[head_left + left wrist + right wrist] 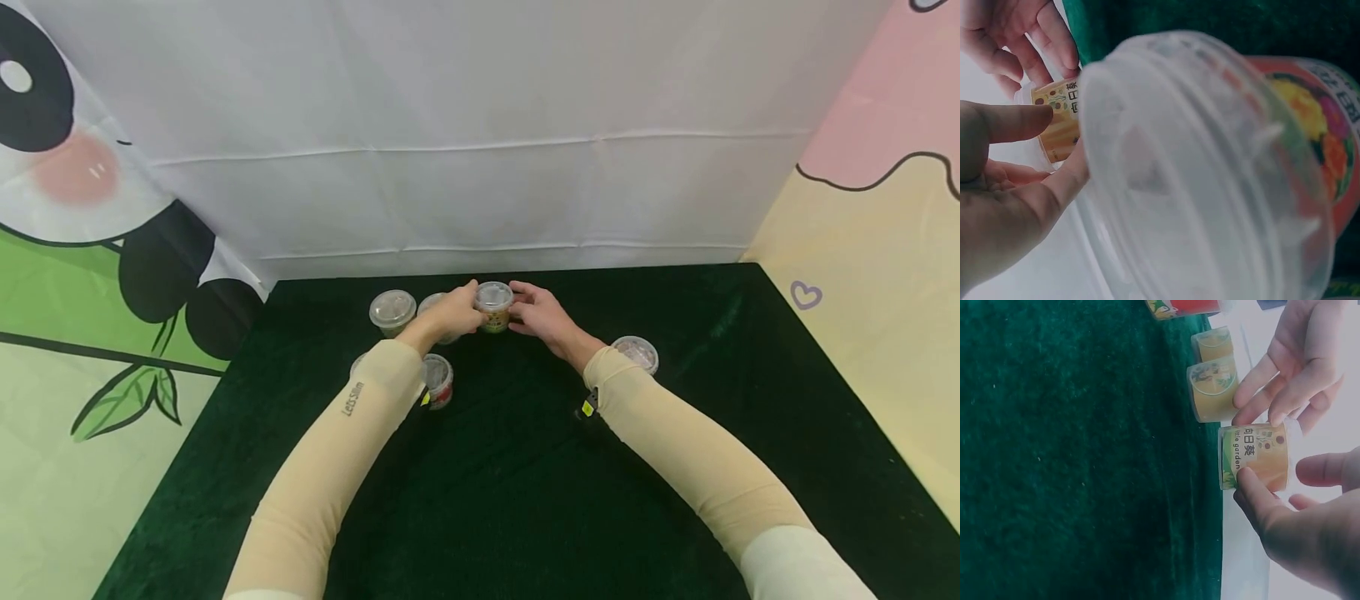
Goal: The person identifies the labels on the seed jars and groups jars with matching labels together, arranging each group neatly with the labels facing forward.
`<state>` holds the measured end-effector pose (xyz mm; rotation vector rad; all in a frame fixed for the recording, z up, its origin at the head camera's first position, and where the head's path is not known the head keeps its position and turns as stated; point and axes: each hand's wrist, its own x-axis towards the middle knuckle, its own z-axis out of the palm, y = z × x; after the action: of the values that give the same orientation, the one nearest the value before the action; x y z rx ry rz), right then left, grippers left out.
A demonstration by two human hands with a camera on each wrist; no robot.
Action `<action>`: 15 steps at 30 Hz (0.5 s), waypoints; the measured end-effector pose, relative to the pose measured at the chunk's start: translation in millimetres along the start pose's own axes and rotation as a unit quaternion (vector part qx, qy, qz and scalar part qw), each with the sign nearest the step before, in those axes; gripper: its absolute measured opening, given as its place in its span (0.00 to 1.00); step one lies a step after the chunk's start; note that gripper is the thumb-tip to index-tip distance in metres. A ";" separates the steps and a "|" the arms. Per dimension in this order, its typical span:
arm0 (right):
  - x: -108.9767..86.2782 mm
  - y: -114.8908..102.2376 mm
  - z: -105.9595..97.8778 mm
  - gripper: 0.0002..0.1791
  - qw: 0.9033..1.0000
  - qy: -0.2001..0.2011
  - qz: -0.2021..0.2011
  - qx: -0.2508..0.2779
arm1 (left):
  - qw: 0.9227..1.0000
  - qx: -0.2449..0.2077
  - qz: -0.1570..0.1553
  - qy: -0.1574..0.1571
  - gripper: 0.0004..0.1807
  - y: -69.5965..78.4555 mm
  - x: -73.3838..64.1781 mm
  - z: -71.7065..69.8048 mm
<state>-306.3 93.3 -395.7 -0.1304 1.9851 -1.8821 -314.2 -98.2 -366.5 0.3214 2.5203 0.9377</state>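
Observation:
A small clear-lidded plastic cup point(495, 308) with a yellow and green label stands near the far edge of the dark green cloth. My left hand point(453, 310) grips it from the left, its thumb across the label in the left wrist view. From the other side my right hand point(546, 318) reaches round it with loosely spread fingers. In the right wrist view one right fingertip point(1246, 478) rests on the label, while the thumb stays apart beside the lid. Just left of the held cup, another lidded cup point(429, 303) is partly hidden by my left hand.
A lidded cup point(392, 310) stands farther left. Beside my left sleeve is a red-labelled cup point(438, 381), with another lid point(358, 364) mostly hidden behind that sleeve. Near my right forearm stands one more cup point(636, 353). A white curtain point(480, 200) hangs behind the cloth-covered table point(525, 500).

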 end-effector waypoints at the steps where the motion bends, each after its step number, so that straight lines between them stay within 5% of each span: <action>1: 0.3 0.9 0.9 0.30 1.000 0.001 0.000 0.000 | 1.000 0.001 -0.001 0.000 0.42 -1.1 0.6 0.4; 6: 3.3 6.6 2.4 0.30 1.000 0.008 -0.009 -0.006 | 1.000 -0.006 -0.005 -0.005 0.42 -3.2 1.7 4.7; 15: 7.4 14.7 2.6 0.29 0.999 0.006 -0.020 -0.047 | 0.998 0.065 0.012 -0.007 0.41 -0.5 0.3 9.0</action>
<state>-309.1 89.7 -411.7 -0.1882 2.0943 -1.8173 -310.3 -93.3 -373.0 0.3984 2.5753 0.7789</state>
